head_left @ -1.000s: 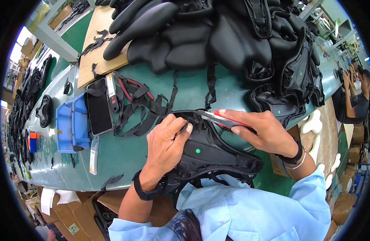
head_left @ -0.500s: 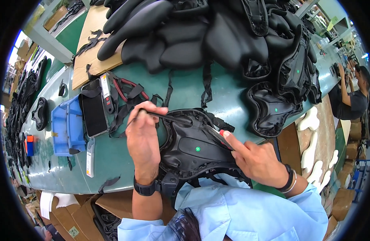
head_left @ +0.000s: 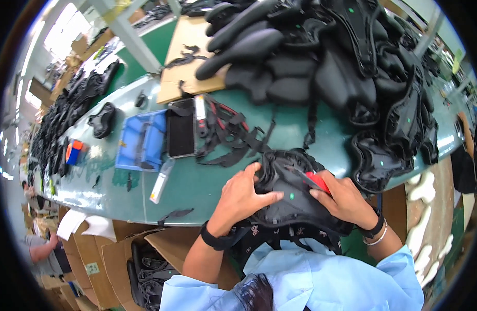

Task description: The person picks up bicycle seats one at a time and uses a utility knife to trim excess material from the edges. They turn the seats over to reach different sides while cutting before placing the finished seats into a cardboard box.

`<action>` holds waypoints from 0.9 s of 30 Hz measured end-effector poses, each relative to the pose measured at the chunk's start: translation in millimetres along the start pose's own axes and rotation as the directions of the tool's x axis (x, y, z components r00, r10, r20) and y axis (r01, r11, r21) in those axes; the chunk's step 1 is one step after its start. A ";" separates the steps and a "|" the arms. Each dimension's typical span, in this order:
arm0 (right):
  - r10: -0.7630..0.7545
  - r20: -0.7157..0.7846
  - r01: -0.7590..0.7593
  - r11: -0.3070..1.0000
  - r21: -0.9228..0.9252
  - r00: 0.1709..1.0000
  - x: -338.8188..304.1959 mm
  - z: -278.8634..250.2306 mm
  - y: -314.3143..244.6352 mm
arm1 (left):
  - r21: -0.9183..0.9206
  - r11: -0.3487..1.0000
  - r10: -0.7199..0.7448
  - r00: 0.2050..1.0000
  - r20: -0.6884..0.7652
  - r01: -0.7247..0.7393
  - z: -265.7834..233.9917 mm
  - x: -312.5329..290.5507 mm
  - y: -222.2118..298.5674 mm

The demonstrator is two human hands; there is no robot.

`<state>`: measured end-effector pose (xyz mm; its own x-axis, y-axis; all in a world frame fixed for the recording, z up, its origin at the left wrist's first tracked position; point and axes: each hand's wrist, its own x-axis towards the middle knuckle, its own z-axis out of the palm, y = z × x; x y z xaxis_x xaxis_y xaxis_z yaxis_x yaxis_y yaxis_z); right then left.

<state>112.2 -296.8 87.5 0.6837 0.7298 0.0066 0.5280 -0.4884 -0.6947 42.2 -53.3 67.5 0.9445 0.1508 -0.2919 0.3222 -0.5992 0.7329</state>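
Observation:
A black bicycle seat (head_left: 280,210) lies underside up at the table's near edge, with a green dot on its shell. My left hand (head_left: 238,199) holds its left edge, thumb stretched over the shell, the lower fingers hidden. In my right hand (head_left: 347,199) is a red-handled knife (head_left: 317,181), its thin metal blade pointing left over the seat's far right part. Black trimmed strips (head_left: 228,153) lie in a tangle just beyond my left hand.
Black seats (head_left: 295,78) are heaped at the back. Left of the strips lie a dark tablet-like device (head_left: 181,132), a blue bin (head_left: 142,142) and a clear-and-white packet (head_left: 162,181). An open carton (head_left: 114,254) stands below the table; white foam pieces (head_left: 422,194) lie at right.
My left hand no longer has the black strip in it and has come down onto the seat's left edge. The knife stays in my right hand. The whole view has shifted.

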 end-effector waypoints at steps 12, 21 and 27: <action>0.210 -0.379 -0.005 0.879 0.476 0.901 -18.5 -11.9 11.9 | -0.699 0.564 -0.078 0.814 -0.575 -0.440 -123.7 2.1 -25.6; 0.324 -0.270 -0.092 0.775 0.625 0.907 -20.8 12.6 28.6 | 0.734 0.612 0.701 0.634 -0.328 -0.296 -95.2 185.6 49.4; 0.321 -0.252 -0.095 0.767 0.635 0.913 -21.2 18.9 40.2 | 0.869 0.467 0.729 0.627 -0.275 -0.162 -78.6 243.5 89.6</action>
<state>109.4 -322.9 45.8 0.9205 0.3892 -0.0361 0.0204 -0.1403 -0.9899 306.1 -8.5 110.4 0.8444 -0.1264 0.5205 -0.0589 -0.9878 -0.1443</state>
